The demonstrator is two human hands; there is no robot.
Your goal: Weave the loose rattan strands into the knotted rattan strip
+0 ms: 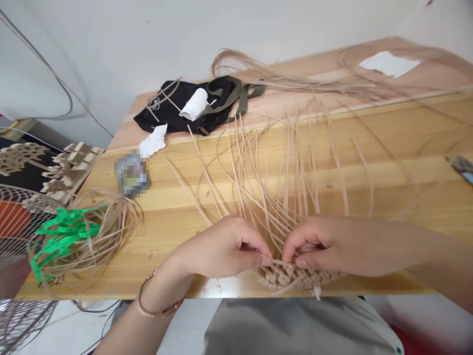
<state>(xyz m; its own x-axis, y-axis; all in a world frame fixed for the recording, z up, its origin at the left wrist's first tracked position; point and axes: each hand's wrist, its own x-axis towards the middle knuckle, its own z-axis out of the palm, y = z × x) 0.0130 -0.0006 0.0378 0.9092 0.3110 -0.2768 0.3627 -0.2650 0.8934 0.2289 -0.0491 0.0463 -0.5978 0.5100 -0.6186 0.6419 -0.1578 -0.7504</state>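
A partly woven piece of pale cane point(284, 278) lies at the table's near edge, its long loose strands point(254, 182) fanning away from me over the wood. My left hand point(231, 246) pinches a strand between thumb and forefinger at the weave's upper edge. Close beside it, my right hand point(318, 244) is closed in a pinch on the strands at the same edge. The fingertips nearly meet, with a small gap between them. A small white tie point(317, 293) hangs from the weave's lower rim. Part of the weave is hidden under my right hand.
A coil of cane with green ribbon point(70, 229) sits at the left. Behind are a blurred small box point(132, 173), a black bag point(173, 106), a white roll point(194, 104) and more cane point(281, 79). A tool point(461, 167) lies far right. A wire fan guard point(25, 227) stands left.
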